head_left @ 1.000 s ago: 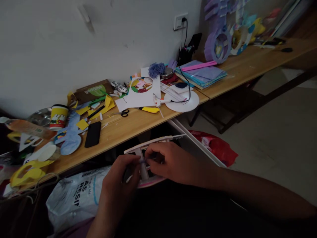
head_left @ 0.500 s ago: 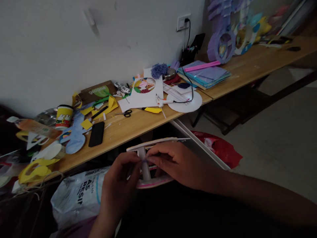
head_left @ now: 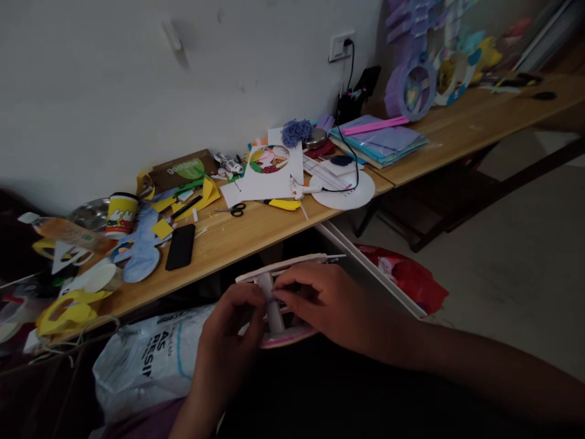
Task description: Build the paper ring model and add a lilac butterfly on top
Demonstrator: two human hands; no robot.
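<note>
Low in front of me, over my lap, is a light-coloured craft frame [head_left: 273, 310] with two curved rims joined by a white crosspiece; the nearer rim has a pink edge. My left hand [head_left: 231, 326] is at its left side, thumb and fingers curled together against the crosspiece. From the right, my right hand [head_left: 326, 299] pinches thumb and forefinger at the middle of the crosspiece. Whatever lies between the fingertips is too small and dark to make out. Parts of both rims are hidden behind my hands.
A wooden table [head_left: 228, 244] runs along the wall, bearing a glue gun [head_left: 301, 189], scissors [head_left: 236, 210], a yellow cutter [head_left: 284, 204], a phone [head_left: 180, 247] and a cup [head_left: 121, 215]. An open drawer [head_left: 365, 268] juts out below. A white printed bag [head_left: 146, 356] sits lower left.
My left fingertips have drawn slightly back from the right ones, which stay pinched at the crosspiece. The frame has shifted very little, and the whole view has moved slightly.
</note>
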